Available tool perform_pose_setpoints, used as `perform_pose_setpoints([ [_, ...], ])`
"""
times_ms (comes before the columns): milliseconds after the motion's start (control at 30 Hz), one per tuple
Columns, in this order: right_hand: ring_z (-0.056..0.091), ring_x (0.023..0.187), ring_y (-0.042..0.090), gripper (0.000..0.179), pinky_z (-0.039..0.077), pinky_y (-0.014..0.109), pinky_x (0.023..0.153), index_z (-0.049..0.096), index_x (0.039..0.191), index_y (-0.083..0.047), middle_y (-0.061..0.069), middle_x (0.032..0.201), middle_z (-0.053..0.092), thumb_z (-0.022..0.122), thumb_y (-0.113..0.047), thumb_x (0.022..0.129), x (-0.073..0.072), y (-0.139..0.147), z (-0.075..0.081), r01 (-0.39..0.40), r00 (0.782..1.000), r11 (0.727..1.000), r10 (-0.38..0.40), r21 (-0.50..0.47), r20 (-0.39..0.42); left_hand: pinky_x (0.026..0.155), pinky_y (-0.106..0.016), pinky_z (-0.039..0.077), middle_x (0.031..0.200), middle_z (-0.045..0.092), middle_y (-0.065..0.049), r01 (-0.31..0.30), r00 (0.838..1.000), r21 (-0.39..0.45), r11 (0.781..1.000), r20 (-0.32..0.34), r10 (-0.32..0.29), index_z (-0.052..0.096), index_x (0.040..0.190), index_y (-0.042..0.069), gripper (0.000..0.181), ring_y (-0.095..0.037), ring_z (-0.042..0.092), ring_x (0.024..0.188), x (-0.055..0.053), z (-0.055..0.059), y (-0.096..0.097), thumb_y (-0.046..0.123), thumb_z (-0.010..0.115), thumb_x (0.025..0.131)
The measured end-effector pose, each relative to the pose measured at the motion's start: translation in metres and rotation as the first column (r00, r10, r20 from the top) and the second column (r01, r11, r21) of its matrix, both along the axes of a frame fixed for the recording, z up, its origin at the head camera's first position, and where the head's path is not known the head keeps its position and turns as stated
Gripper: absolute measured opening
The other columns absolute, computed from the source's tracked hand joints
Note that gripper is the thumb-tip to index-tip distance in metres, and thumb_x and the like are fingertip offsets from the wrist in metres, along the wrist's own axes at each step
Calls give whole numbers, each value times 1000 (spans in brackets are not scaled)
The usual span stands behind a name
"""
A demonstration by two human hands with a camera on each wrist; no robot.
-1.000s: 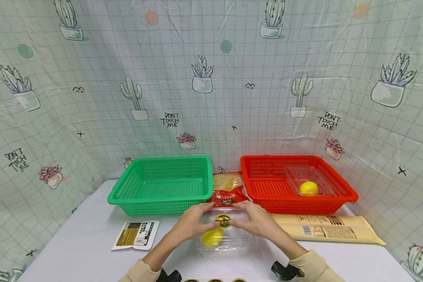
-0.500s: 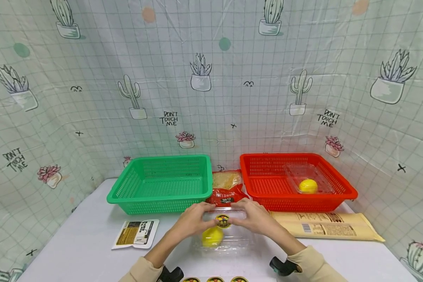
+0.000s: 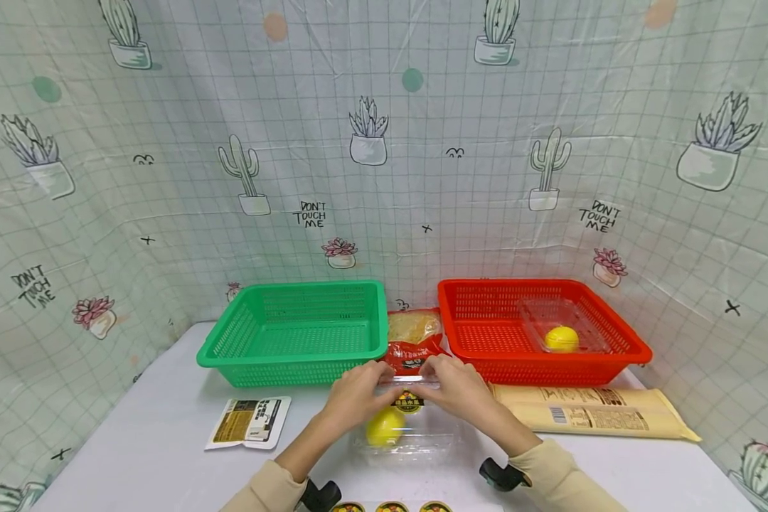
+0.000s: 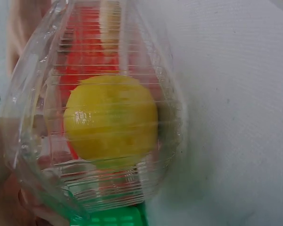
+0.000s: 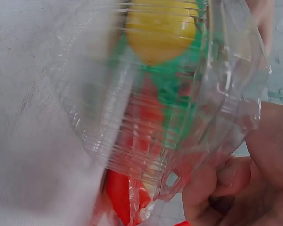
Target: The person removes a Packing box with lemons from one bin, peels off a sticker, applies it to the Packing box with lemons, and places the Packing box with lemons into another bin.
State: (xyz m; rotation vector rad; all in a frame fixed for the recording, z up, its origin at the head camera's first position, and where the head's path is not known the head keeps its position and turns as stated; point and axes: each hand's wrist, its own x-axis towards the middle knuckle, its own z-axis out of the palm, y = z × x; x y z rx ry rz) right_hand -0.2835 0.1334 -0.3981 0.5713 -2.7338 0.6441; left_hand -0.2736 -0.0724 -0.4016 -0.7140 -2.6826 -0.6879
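Left hand (image 3: 356, 391) and right hand (image 3: 459, 389) have drawn thumbs closer together, both gripping the far edge of the clear box (image 3: 430, 429), on white table (image 3: 160, 427) before red packet (image 3: 411, 350), yellow fruit (image 3: 386, 427) inside.

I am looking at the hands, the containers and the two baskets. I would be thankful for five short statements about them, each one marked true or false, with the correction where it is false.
1. The left hand and the right hand are both at the same clear container. True.
2. The fruit-like thing inside it is red. False: the fruit-like thing is yellow.
3. The green basket stands to the left of the red basket. True.
4. A second clear container lies in the green basket. False: the second container is in the red basket.
5. The long beige package lies on the table, outside both baskets. True.
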Motion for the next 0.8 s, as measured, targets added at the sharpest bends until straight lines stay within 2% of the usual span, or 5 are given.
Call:
perform_pose_setpoints([
  [100, 66, 80, 14, 31, 54, 34, 70, 71, 91, -13, -2, 88, 71, 79, -41, 79, 0, 0, 1, -5, 1000, 1000, 6, -14, 16, 71, -34, 55, 99, 72, -7, 13, 1000, 13, 1000, 5, -13, 71, 105, 7, 31, -21, 67, 88, -1, -1, -1, 33, 72, 88],
  [233, 68, 93, 20, 33, 56, 41, 80, 72, 101, -10, 2, 98, 72, 78, -37, 83, 2, 7, 1, -62, 995, 996, 66, -63, 71, 82, -39, 55, 105, 73, -9, 79, 995, 64, 995, 50, -83, 71, 110, 4, 33, -24, 68, 97, -5, -1, -7, 30, 71, 89],
  [467, 64, 107, 28, 46, 53, 50, 91, 69, 119, -6, 8, 114, 71, 77, -36, 84, 4, 19, 0, -150, 977, 983, 164, -106, 139, 97, -48, 51, 119, 70, -13, 163, 969, 80, 983, 173, -174, 65, 124, 1, 45, -30, 64, 112, -5, 3, -17, 30, 70, 90],
  [600, 63, 109, 28, 56, 52, 51, 91, 68, 122, -6, 8, 116, 69, 79, -42, 80, 6, 19, 0, -148, 974, 985, 161, -94, 157, 100, -51, 48, 125, 67, -15, 148, 962, 57, 987, 225, -157, 61, 129, 0, 57, -32, 60, 118, -2, 6, -16, 37, 72, 87],
  [800, 61, 109, 27, 68, 51, 52, 89, 66, 125, -7, 7, 118, 65, 81, -50, 75, 10, 14, -2, -98, 979, 993, 110, -73, 174, 95, -53, 49, 127, 63, -14, 108, 968, -5, 994, 229, -104, 60, 132, 4, 65, -32, 58, 117, 5, 10, -10, 46, 73, 84],
])
